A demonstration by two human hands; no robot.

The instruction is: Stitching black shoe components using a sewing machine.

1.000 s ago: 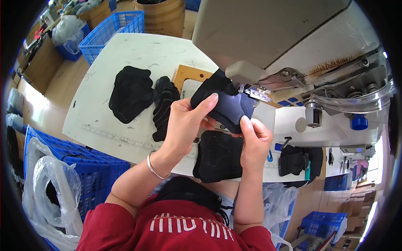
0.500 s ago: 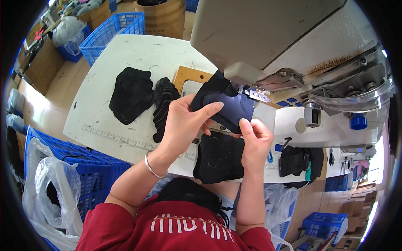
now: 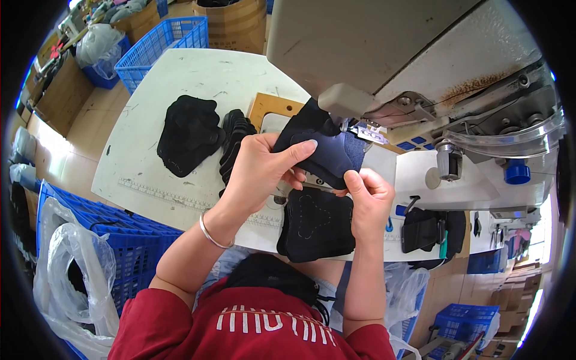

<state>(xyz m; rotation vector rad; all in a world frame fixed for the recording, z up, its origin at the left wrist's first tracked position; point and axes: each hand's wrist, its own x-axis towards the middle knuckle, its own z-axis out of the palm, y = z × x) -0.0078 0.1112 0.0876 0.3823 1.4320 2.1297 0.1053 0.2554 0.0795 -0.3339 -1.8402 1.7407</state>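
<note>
A dark fabric piece (image 3: 330,153), black with a navy patch, is held up under the head of a sewing machine (image 3: 354,102). My left hand (image 3: 273,165) grips its left side, thumb on top and fingers underneath. Between thumb and fingers, my right hand (image 3: 367,192) pinches the lower right corner. The fabric's far edge lies by the needle area, where the exact contact is hidden. Below my hands, a stack of black fabric pieces (image 3: 317,225) with a dotted outline rests at the table's near edge.
On the white table (image 3: 144,144) lie black pieces (image 3: 189,135) and a ridged black stack (image 3: 234,141) to the left. Dark items (image 3: 423,231) sit at the right. Blue crates (image 3: 138,252) and clear plastic bags (image 3: 75,270) stand at the lower left.
Both hands keep their hold on the fabric piece, almost unmoved. The view has shifted very slightly.
</note>
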